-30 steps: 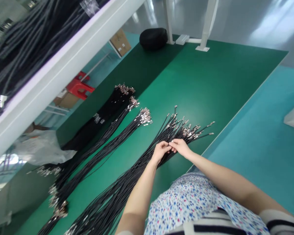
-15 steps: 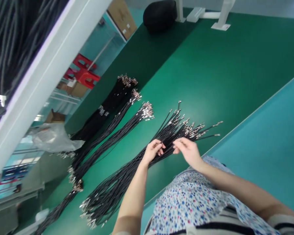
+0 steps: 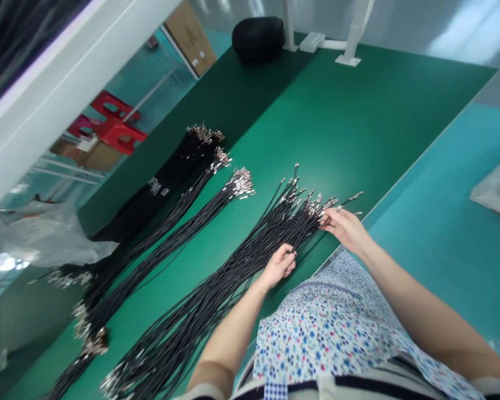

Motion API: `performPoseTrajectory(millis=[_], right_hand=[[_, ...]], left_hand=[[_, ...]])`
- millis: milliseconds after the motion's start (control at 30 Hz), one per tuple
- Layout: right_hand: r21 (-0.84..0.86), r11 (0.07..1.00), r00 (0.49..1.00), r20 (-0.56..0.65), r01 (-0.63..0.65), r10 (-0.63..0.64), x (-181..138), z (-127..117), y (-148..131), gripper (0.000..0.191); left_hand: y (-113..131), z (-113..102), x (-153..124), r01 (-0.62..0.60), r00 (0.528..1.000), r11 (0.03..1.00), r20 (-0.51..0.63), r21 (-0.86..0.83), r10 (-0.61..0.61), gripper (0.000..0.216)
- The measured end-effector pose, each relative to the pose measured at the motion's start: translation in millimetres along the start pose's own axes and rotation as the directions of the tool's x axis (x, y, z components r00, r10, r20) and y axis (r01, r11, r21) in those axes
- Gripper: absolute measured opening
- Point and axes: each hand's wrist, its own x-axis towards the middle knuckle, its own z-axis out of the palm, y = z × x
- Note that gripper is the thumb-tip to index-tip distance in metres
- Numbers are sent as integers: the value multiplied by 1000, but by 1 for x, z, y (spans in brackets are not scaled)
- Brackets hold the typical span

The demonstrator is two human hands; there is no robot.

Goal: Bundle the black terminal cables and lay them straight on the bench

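A loose bundle of thin black cables [image 3: 250, 255] with metal terminals at both ends lies slantwise on the green table mat [image 3: 358, 111]. My left hand [image 3: 280, 265] is curled round a few cables at the bundle's near edge. My right hand [image 3: 345, 226] pinches the terminal ends at the bundle's right tip, fingers together. Two thinner cable bundles [image 3: 179, 228] and a thick tied black bundle [image 3: 166, 175] lie side by side further left.
A white beam [image 3: 66, 83] crosses the upper left. A black pouch [image 3: 257, 38] and white frame feet [image 3: 348, 58] stand at the table's far end. A clear plastic bag [image 3: 41, 233] lies at left. Red stools [image 3: 112, 119] and cardboard boxes stand on the floor beyond.
My hands have moved apart: the right one slid along the cables out to the terminal ends, the left one drew back along the bundle's edge. The view also shifted.
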Motion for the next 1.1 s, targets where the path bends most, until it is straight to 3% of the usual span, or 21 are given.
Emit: performPoseTrajectory(millis=[100,167,267,333,400,467,533,600,667,800,1100], right_hand=[[21,993,988,105,-114,111,-17,-8,17,32],[-8,984,978,107,-177,177,-24,-14,30,30],[-26,976,974,63,-215,216,-28,-25,45,24],[-13,974,973,45,-226,227,-27,-34,52,25],[9,971,970,30,-240,240,-27,-42,57,24],[37,966,966,13,-257,256,-29,-48,62,24],[68,961,963,5,-268,268,-32,-53,65,22],[98,956,961,1,-276,277,-35,-55,66,20],[113,953,958,-12,-282,285,-36,-55,67,18],[93,952,954,-43,-292,297,-32,-52,64,17],[143,958,968,16,-248,249,-20,-32,58,23]], left_hand=[[-18,12,3,30,996,999,88,40,-34,34],[-27,19,4,46,991,995,124,93,-57,36],[-29,25,4,-3,997,939,74,344,-24,30],[-22,25,4,-121,992,770,43,627,120,24],[-11,21,8,-188,957,515,39,836,286,21],[1,15,16,-114,918,307,-18,945,396,23],[9,8,27,40,900,168,-108,985,422,24],[11,2,37,140,907,64,-154,988,391,24],[9,-1,44,156,923,14,-151,988,355,23],[7,-5,47,114,922,99,-143,988,360,17],[15,-19,50,16,932,578,-222,816,287,9]])
